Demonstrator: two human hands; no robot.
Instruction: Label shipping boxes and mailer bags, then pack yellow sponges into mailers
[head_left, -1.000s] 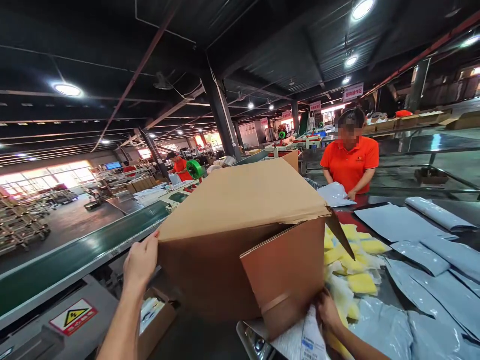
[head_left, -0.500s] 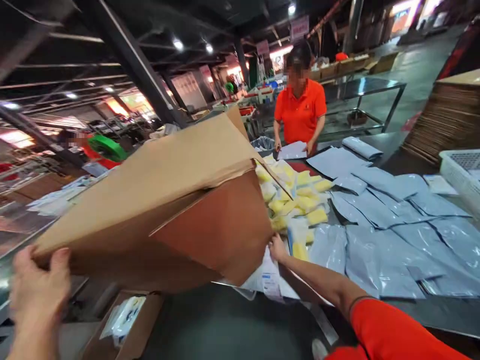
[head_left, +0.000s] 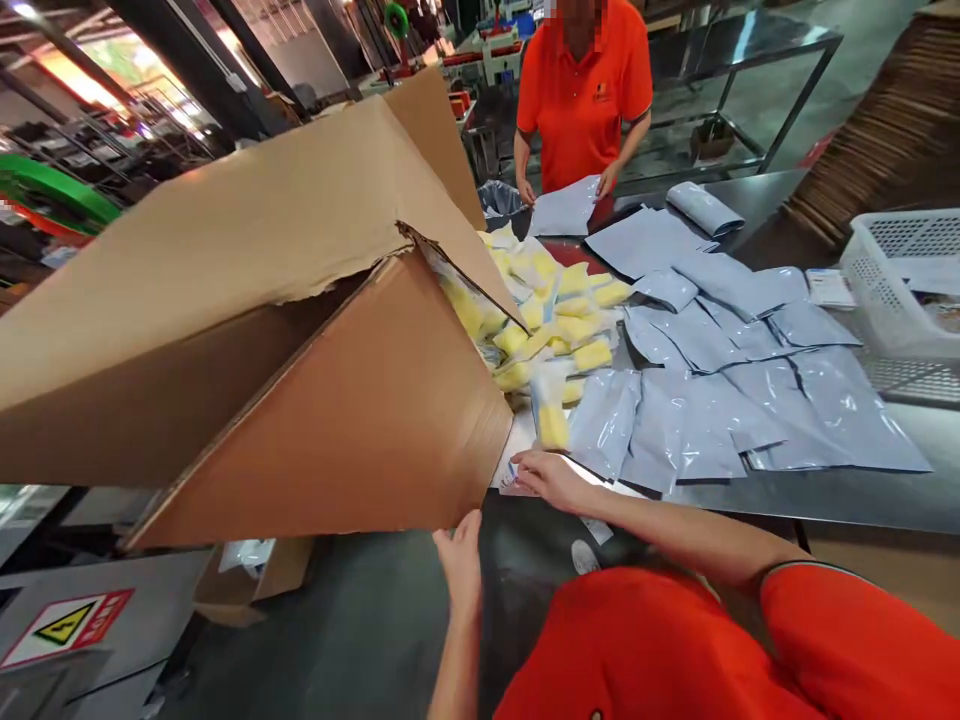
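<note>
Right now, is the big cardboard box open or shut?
Open: the cardboard box has flaps jutting outward beside the yellow packets, not folded closed.

Cardboard box (head_left: 360, 400) cut off at left, co-worker (head_left: 585, 100) cropped at top, white basket (head_left: 870, 290) cropped at right

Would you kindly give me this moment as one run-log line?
left hand: pinching flap | right hand: at paper, near table edge | carton: beside yellow packs | co-worker: both hands on grey bag
</note>
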